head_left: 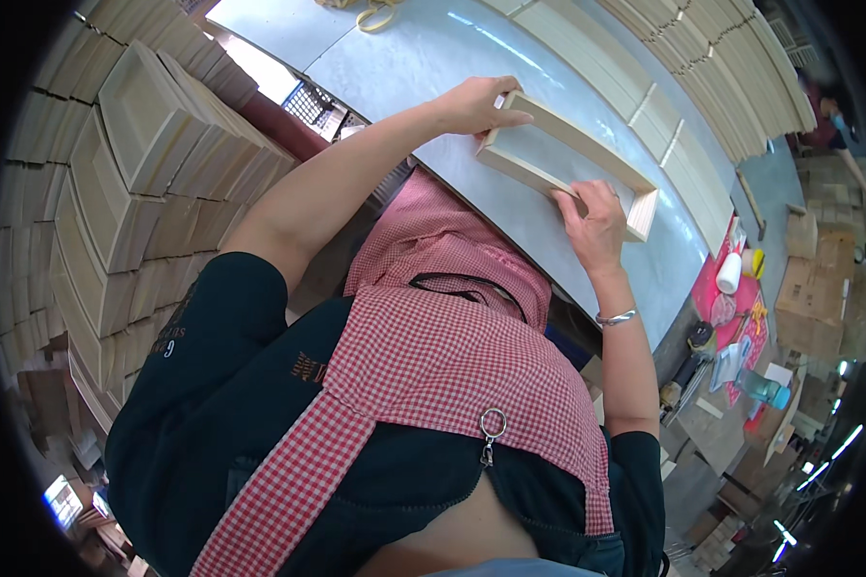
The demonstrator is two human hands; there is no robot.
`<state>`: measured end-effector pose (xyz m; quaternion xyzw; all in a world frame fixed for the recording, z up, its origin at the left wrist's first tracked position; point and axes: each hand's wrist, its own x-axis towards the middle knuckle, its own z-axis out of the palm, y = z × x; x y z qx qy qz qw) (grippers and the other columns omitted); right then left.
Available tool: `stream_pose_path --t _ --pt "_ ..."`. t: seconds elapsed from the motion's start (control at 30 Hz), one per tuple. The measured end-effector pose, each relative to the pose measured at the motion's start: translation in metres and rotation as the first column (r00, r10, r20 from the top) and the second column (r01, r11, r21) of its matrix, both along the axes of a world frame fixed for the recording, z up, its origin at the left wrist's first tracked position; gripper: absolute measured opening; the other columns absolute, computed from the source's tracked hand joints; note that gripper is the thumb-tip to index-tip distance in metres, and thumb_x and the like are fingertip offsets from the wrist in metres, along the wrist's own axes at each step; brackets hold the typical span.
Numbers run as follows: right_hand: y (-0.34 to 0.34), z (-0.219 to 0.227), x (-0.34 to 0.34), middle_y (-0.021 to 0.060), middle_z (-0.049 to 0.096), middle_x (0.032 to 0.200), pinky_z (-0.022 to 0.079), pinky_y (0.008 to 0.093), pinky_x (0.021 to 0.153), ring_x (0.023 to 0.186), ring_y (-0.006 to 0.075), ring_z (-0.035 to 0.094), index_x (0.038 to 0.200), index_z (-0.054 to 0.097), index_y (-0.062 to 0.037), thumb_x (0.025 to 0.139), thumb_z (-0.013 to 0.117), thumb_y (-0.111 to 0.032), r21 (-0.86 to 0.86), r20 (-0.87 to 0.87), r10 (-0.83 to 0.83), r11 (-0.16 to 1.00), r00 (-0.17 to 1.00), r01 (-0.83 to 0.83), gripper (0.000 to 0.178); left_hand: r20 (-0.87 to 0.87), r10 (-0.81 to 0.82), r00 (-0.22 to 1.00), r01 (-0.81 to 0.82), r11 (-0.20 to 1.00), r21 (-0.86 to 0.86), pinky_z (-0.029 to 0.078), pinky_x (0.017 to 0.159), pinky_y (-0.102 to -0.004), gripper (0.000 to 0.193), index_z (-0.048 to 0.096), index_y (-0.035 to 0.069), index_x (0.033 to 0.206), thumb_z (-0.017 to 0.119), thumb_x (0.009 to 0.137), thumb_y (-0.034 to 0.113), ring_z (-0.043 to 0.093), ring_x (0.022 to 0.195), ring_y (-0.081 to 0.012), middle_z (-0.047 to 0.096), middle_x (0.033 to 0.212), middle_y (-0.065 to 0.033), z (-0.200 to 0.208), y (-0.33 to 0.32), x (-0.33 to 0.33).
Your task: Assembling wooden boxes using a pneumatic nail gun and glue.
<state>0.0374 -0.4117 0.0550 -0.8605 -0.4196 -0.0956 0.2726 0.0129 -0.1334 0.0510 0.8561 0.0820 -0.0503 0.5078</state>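
At one o'clock, the left hand [481, 106] is gripping the ten-o'clock end of a long, rectangular pale-wood frame [585, 144], the right hand [597, 224] its six-o'clock side. Both are hiding parts; whether it is touching the smooth grey tabletop [404, 72] is proving unclear.

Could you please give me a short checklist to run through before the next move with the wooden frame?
1. Left hand on the wooden frame: ok, gripping its left end.
2. Right hand on the frame: ok, holding the near long side, toward the right end.
3. Frame fully seated on the table: cannot tell; it may be slightly raised.
4. Corner joints tight: cannot tell; the left end is partly covered by the hand.
5. Silver bracelet away from the frame: ok, on the right wrist, not touching it.
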Motion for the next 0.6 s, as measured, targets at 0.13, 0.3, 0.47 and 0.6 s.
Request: stream_pose_path --t 0.13,0.3,0.47,0.6 --pt "0.002 -0.002 0.0 0.0032 0.061 0.083 0.048 0.0341 0.072 0.076 0.023 0.056 0.088 0.069 -0.0072 0.082 0.081 -0.019 0.01 0.023 0.009 1.0 1.0 -0.009 0.018 0.011 0.005 1.0 -0.005 1.0 0.025 0.063 0.073 -0.0356 0.051 0.056 0.004 0.132 0.072 0.094 0.034 0.069 0.088 -0.0282 0.065 0.115 -0.0184 -0.007 0.0 0.001" --pt "0.002 -0.002 -0.002 0.0031 0.062 0.084 0.048 0.0344 0.072 0.077 0.0232 0.057 0.089 0.068 -0.007 0.082 0.08 -0.018 -0.005 0.037 -0.01 1.0 0.999 0.011 0.018 0.085 -0.048 0.995 0.047 0.999 0.013 0.061 0.073 -0.0347 0.067 0.048 0.004 0.142 0.079 0.087 0.028 0.069 0.088 -0.0273 0.066 0.11 -0.0201 -0.02 0.007 -0.012" --pt "0.003 -0.001 -0.004 0.0047 0.064 0.092 0.049 0.034 0.076 0.081 0.0241 0.058 0.1 0.068 -0.0078 0.083 0.077 -0.015 -0.074 0.039 -0.015 0.997 0.999 0.018 0.021 0.131 -0.222 0.966 0.233 0.969 -0.083 0.06 0.071 -0.033 0.089 0.036 0.001 0.151 0.085 0.078 0.018 0.068 0.085 -0.0261 0.066 0.104 -0.0219 -0.023 0.018 -0.035" --pt "0.02 0.003 -0.006 0.0064 0.064 0.103 0.05 0.034 0.081 0.087 0.0247 0.059 0.114 0.068 -0.0089 0.084 0.075 -0.011 -0.105 0.097 0.007 0.994 0.995 0.003 0.031 0.197 -0.209 0.958 0.194 0.977 0.092 0.059 0.069 -0.0318 0.103 0.029 -0.001 0.154 0.088 0.069 0.011 0.067 0.081 -0.0246 0.066 0.101 -0.0217 -0.021 0.016 -0.029"
